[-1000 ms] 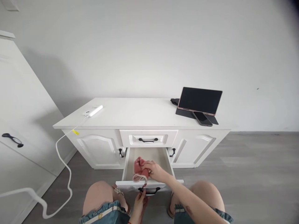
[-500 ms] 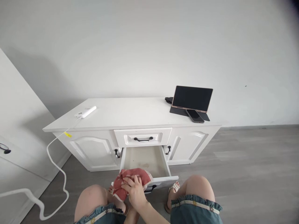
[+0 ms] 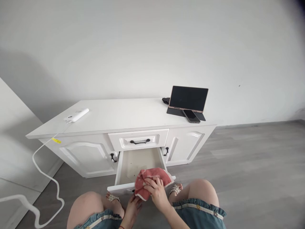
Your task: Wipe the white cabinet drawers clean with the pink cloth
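Observation:
My right hand (image 3: 156,192) is closed on a red cloth (image 3: 154,174) with pale edges. It presses the cloth over the right part of the front panel of a pulled-out lower drawer (image 3: 121,187). The cloth hangs over the panel and hides part of the drawer handle. My left hand (image 3: 133,207) is low in front of the panel, by the cloth's lower left corner and the handle's left end. Its fingertips are partly hidden, so I cannot tell whether they grip anything. Inside the drawer, a few small specks and a faint stain show on the beige bottom.
A white cabinet (image 3: 124,111) stands against the wall. On its top are a tablet (image 3: 188,99), a phone (image 3: 191,116), a black item (image 3: 166,100) and a white device (image 3: 79,115) with a cable (image 3: 51,178). My knees flank the drawer. A shut drawer (image 3: 139,140) sits above.
My right hand has moved the cloth rightward along the drawer front. My left hand, mostly hidden before, now shows to the left of the cloth. The view has shifted a little.

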`<state>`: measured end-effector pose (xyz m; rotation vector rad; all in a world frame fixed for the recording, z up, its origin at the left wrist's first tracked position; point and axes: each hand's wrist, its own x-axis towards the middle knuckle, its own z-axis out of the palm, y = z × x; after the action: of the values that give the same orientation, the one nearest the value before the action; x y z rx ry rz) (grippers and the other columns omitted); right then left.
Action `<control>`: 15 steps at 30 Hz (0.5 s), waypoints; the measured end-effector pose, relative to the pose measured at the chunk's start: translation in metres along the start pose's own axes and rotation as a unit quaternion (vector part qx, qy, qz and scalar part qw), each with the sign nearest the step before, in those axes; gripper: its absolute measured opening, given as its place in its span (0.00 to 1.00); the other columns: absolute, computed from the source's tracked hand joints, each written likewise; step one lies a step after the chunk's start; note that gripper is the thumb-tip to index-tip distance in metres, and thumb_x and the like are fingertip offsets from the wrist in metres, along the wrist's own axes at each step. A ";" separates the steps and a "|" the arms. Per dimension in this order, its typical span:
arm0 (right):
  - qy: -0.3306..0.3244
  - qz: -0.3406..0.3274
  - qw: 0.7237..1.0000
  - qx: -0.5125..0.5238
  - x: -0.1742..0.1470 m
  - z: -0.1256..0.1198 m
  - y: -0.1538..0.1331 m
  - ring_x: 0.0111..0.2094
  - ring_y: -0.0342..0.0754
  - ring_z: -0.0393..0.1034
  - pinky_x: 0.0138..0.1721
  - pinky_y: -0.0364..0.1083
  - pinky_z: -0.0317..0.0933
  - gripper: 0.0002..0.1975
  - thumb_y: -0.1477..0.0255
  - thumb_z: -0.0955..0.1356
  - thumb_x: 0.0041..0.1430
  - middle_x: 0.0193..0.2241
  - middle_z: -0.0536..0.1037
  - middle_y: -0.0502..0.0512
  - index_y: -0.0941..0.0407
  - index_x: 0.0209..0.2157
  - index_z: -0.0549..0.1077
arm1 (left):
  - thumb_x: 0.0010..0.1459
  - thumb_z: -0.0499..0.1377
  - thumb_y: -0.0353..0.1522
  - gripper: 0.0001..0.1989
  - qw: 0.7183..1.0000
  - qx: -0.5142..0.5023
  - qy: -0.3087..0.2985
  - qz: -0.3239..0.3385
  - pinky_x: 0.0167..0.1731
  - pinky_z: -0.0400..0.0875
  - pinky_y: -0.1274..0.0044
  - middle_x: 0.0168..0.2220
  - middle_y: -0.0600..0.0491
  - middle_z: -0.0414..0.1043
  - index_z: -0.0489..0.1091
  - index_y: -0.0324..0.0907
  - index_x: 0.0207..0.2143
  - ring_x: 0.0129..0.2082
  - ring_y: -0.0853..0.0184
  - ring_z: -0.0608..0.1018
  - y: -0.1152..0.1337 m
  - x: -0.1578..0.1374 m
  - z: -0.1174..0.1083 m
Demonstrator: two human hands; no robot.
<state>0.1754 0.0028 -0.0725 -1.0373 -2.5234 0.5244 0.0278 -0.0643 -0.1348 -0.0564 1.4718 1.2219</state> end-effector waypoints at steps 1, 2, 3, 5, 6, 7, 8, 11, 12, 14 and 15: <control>0.001 0.000 1.000 0.000 -0.001 -0.004 0.007 0.52 0.56 0.56 0.47 0.57 0.54 0.23 0.79 0.60 0.60 0.56 0.69 0.48 0.40 0.50 0.71 | 0.41 0.63 0.33 0.10 1.000 -0.021 -0.017 -0.004 0.38 0.70 0.69 0.32 0.53 0.74 0.64 0.48 0.26 0.40 0.58 0.77 -0.002 0.006 -0.002; 0.001 0.000 1.000 -0.001 -0.002 -0.008 0.013 0.52 0.56 0.56 0.47 0.58 0.54 0.24 0.80 0.60 0.59 0.56 0.70 0.48 0.41 0.50 0.71 | 0.40 0.65 0.33 0.12 0.999 -0.035 -0.032 -0.002 0.36 0.70 0.70 0.32 0.54 0.73 0.63 0.48 0.26 0.39 0.59 0.78 -0.003 0.011 -0.004; 0.001 0.000 1.000 -0.003 -0.003 -0.013 0.020 0.52 0.56 0.56 0.47 0.58 0.55 0.25 0.80 0.59 0.58 0.56 0.70 0.49 0.41 0.50 0.72 | 0.39 0.66 0.34 0.13 0.998 -0.044 -0.037 -0.001 0.35 0.69 0.71 0.32 0.54 0.73 0.63 0.47 0.26 0.38 0.60 0.78 -0.004 0.015 -0.006; 0.003 0.001 1.000 -0.012 -0.004 -0.022 0.033 0.52 0.56 0.56 0.48 0.58 0.55 0.26 0.81 0.59 0.57 0.56 0.70 0.49 0.41 0.49 0.72 | 0.39 0.68 0.35 0.16 0.998 -0.049 -0.035 0.002 0.34 0.67 0.73 0.32 0.55 0.73 0.64 0.47 0.27 0.36 0.62 0.77 -0.002 0.019 -0.006; 0.006 0.001 1.000 -0.018 -0.005 -0.027 0.040 0.52 0.56 0.56 0.48 0.58 0.55 0.26 0.82 0.59 0.57 0.56 0.70 0.48 0.41 0.49 0.72 | 0.38 0.69 0.36 0.16 0.998 -0.050 -0.037 0.005 0.33 0.66 0.73 0.32 0.55 0.73 0.65 0.46 0.28 0.35 0.63 0.77 0.000 0.019 -0.005; 0.009 0.001 1.000 -0.024 -0.005 -0.032 0.047 0.52 0.56 0.55 0.48 0.59 0.54 0.27 0.82 0.58 0.57 0.56 0.70 0.48 0.41 0.49 0.72 | 0.38 0.69 0.37 0.17 0.998 -0.052 -0.038 0.007 0.33 0.66 0.74 0.31 0.55 0.72 0.65 0.46 0.28 0.35 0.64 0.77 0.003 0.020 -0.003; 0.014 0.002 0.999 -0.029 -0.005 -0.036 0.055 0.52 0.56 0.56 0.49 0.59 0.54 0.27 0.82 0.59 0.57 0.56 0.70 0.48 0.41 0.49 0.72 | 0.38 0.70 0.37 0.17 0.998 -0.052 -0.039 0.007 0.33 0.65 0.74 0.31 0.56 0.72 0.65 0.46 0.28 0.34 0.64 0.77 0.006 0.020 -0.001; 0.040 0.004 0.998 -0.044 -0.004 -0.047 0.079 0.53 0.57 0.55 0.49 0.58 0.55 0.25 0.81 0.59 0.57 0.56 0.70 0.50 0.42 0.49 0.73 | 0.37 0.70 0.38 0.18 0.998 -0.042 -0.039 0.011 0.32 0.62 0.75 0.33 0.56 0.73 0.65 0.45 0.27 0.34 0.66 0.76 0.016 0.024 0.008; 0.057 0.004 0.997 -0.048 -0.004 -0.048 0.088 0.54 0.57 0.55 0.49 0.58 0.56 0.24 0.81 0.60 0.57 0.55 0.70 0.51 0.43 0.48 0.73 | 0.36 0.70 0.39 0.19 0.999 -0.035 -0.038 0.015 0.32 0.62 0.75 0.34 0.56 0.73 0.65 0.45 0.27 0.34 0.66 0.76 0.020 0.027 0.011; 0.099 0.003 0.993 -0.058 -0.004 -0.046 0.103 0.54 0.57 0.55 0.51 0.57 0.56 0.23 0.80 0.61 0.57 0.54 0.70 0.53 0.44 0.48 0.74 | 0.35 0.70 0.41 0.20 0.999 -0.022 -0.037 0.023 0.32 0.61 0.74 0.35 0.55 0.73 0.64 0.45 0.27 0.36 0.65 0.76 0.026 0.032 0.015; 0.123 0.009 0.990 -0.063 -0.004 -0.043 0.110 0.54 0.57 0.56 0.52 0.57 0.56 0.22 0.81 0.61 0.56 0.54 0.69 0.54 0.45 0.47 0.75 | 0.34 0.70 0.41 0.21 0.999 -0.018 -0.036 0.026 0.33 0.61 0.74 0.35 0.55 0.73 0.64 0.45 0.26 0.36 0.64 0.76 0.029 0.035 0.017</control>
<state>0.2624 0.0813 -0.0869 -1.0972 -2.3533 0.2269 0.0093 -0.0194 -0.1395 0.0018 1.3970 1.2804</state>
